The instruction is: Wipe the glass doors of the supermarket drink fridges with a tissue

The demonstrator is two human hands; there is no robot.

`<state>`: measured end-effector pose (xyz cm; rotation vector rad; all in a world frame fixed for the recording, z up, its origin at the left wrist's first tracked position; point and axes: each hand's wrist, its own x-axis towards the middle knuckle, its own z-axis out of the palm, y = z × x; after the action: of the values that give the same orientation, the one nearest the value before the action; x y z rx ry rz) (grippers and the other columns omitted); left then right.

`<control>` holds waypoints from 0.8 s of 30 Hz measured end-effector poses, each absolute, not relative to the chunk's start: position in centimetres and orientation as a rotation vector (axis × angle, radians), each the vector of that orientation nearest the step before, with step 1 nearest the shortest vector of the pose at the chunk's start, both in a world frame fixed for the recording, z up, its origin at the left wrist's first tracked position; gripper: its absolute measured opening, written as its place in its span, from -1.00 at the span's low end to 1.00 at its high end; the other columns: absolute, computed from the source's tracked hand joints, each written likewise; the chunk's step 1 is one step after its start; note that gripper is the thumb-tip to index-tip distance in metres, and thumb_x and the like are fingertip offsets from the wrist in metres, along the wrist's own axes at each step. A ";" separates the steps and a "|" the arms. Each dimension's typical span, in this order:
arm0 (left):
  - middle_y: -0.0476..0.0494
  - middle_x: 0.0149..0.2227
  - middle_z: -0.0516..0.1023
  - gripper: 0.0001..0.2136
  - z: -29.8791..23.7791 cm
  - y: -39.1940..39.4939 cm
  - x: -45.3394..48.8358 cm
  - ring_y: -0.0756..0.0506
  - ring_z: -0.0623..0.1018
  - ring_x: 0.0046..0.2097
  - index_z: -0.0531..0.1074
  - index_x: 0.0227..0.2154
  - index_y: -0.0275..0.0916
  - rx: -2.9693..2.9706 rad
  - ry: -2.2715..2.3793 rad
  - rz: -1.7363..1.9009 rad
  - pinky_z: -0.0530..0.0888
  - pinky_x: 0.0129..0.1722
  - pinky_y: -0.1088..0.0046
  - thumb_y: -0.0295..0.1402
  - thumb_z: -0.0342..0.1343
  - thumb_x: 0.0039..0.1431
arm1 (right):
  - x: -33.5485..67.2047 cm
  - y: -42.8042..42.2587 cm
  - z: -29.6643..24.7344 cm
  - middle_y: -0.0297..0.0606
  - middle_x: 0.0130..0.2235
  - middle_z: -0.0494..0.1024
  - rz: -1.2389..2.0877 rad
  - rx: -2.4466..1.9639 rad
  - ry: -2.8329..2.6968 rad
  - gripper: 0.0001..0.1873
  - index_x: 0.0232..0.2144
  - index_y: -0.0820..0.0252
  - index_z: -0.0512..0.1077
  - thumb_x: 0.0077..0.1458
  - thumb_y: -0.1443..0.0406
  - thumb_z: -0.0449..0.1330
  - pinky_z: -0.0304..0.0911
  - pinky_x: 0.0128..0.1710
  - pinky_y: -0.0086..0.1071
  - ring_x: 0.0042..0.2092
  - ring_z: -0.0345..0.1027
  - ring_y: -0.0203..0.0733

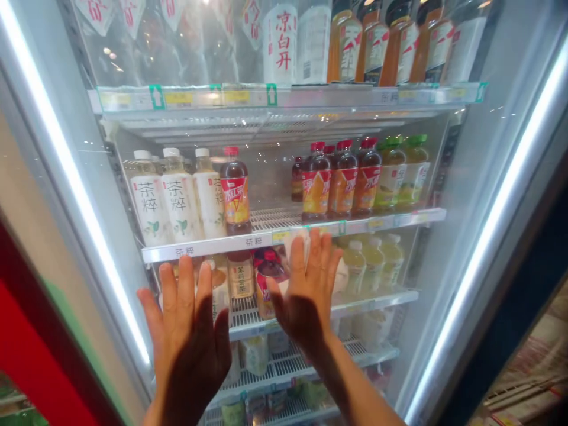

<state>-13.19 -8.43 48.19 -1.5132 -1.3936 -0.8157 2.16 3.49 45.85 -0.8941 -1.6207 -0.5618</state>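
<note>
Both of my hands are raised in front of a lit drinks fridge, and neither holds anything. My left hand point(189, 328) has its fingers spread, its tips just below the label strip of the middle shelf point(208, 244). My right hand point(306, 290) is spread too, fingertips overlapping the shelf edge near the centre. A glass door seems to lie between my hands and the bottles; whether my palms touch it I cannot tell. Nearest above them stand a red-capped tea bottle point(236, 195) and white-labelled tea bottles point(176, 201). My hands hide part of the lower shelf.
More red-capped bottles point(342, 183) and green-capped bottles point(413, 171) stand at the right of the middle shelf. Clear and amber bottles point(399, 47) fill the top shelf point(222, 97). Pale bottles point(374, 260) stand lower right. Bright light strips point(66, 160) run down both sides.
</note>
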 end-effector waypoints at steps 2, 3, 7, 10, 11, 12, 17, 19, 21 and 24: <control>-0.28 0.51 -0.28 -0.23 48.0 -9.2 -14.5 -0.32 -0.25 0.51 -0.26 0.47 -0.19 -1.504 -1.423 -0.822 -0.22 0.43 -0.23 -0.45 0.03 0.33 | 0.4 2.3 44.5 0.09 0.52 -0.35 -0.561 -0.874 -1.672 -0.13 0.48 0.32 -0.35 0.38 0.07 -0.04 -0.14 0.34 0.48 0.51 -0.47 0.34; -0.29 0.51 -0.26 -0.23 48.0 -9.5 -15.1 -0.33 -0.23 0.51 -0.26 0.47 -0.18 -1.498 -1.434 -0.827 -0.20 0.42 -0.26 -0.46 0.03 0.33 | -0.5 1.9 44.5 0.10 0.52 -0.33 -0.568 -0.859 -1.678 -0.12 0.48 0.31 -0.35 0.37 0.07 -0.03 -0.15 0.34 0.48 0.51 -0.47 0.34; -0.32 0.51 -0.26 -0.22 48.4 -10.6 -17.0 -0.35 -0.25 0.51 -0.26 0.47 -0.22 -1.478 -1.410 -0.841 -0.20 0.41 -0.30 -0.49 0.04 0.32 | -3.4 1.3 48.3 0.07 0.51 -0.19 -0.584 -0.771 -1.640 -0.09 0.49 0.24 -0.38 0.35 0.08 0.03 -0.26 0.38 0.44 0.52 -0.43 0.24; -0.31 0.51 -0.30 -0.22 48.6 -11.3 -18.0 -0.34 -0.27 0.51 -0.27 0.47 -0.24 -1.455 -1.415 -0.842 -0.22 0.41 -0.31 -0.49 0.04 0.33 | -5.4 0.3 49.3 0.06 0.50 -0.12 -0.582 -0.723 -1.667 -0.08 0.49 0.25 -0.38 0.35 0.08 0.04 -0.28 0.40 0.40 0.52 -0.41 0.20; -0.30 0.51 -0.30 -0.23 48.6 -11.5 -18.3 -0.33 -0.27 0.51 -0.27 0.47 -0.25 -1.445 -1.426 -0.838 -0.22 0.42 -0.31 -0.49 0.04 0.33 | -5.9 -0.1 48.8 0.06 0.50 -0.10 -0.584 -0.718 -1.688 -0.09 0.49 0.26 -0.35 0.35 0.08 0.04 -0.27 0.41 0.39 0.52 -0.40 0.20; -0.30 0.51 -0.31 -0.23 48.5 -11.7 -18.5 -0.32 -0.28 0.51 -0.27 0.47 -0.27 -1.436 -1.441 -0.833 -0.22 0.42 -0.30 -0.49 0.03 0.33 | -6.5 -0.6 48.1 0.08 0.49 -0.08 -0.584 -0.718 -1.710 -0.10 0.49 0.27 -0.33 0.35 0.08 0.04 -0.26 0.41 0.38 0.52 -0.39 0.21; -0.34 0.50 -0.28 -0.24 48.2 -12.7 -19.6 -0.34 -0.25 0.51 -0.23 0.46 -0.33 -1.402 -1.447 -0.809 -0.21 0.44 -0.28 -0.51 0.04 0.31 | -8.6 -1.5 48.2 0.06 0.48 -0.02 -0.589 -0.691 -1.733 -0.10 0.49 0.28 -0.29 0.34 0.09 0.07 -0.28 0.42 0.36 0.52 -0.36 0.19; -0.38 0.50 -0.24 -0.24 48.1 -12.9 -19.8 -0.36 -0.22 0.51 -0.21 0.46 -0.34 -1.391 -1.441 -0.808 -0.19 0.44 -0.29 -0.50 0.05 0.31 | -9.3 -1.6 49.3 0.01 0.49 -0.03 -0.592 -0.660 -1.713 -0.10 0.49 0.27 -0.27 0.34 0.08 0.07 -0.32 0.44 0.33 0.52 -0.37 0.15; -0.39 0.50 -0.22 -0.25 48.0 -13.0 -20.0 -0.38 -0.21 0.51 -0.20 0.46 -0.34 -1.379 -1.444 -0.811 -0.17 0.44 -0.30 -0.49 0.05 0.32 | -9.8 -1.9 49.2 0.00 0.49 -0.02 -0.586 -0.652 -1.712 -0.14 0.48 0.29 -0.20 0.34 0.08 0.06 -0.33 0.45 0.31 0.53 -0.38 0.13; -0.37 0.50 -0.23 -0.26 47.8 -13.1 -20.2 -0.38 -0.21 0.51 -0.21 0.46 -0.34 -1.373 -1.453 -0.823 -0.17 0.44 -0.27 -0.47 0.03 0.33 | -10.3 -3.0 46.7 0.02 0.46 0.08 -0.594 -0.627 -1.783 -0.19 0.46 0.34 -0.07 0.33 0.12 0.08 -0.27 0.45 0.26 0.52 -0.32 0.12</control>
<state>-20.15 -13.08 47.81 -1.3734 -1.4528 -0.8228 -10.25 -2.97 46.73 -0.6267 -1.7826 -0.5943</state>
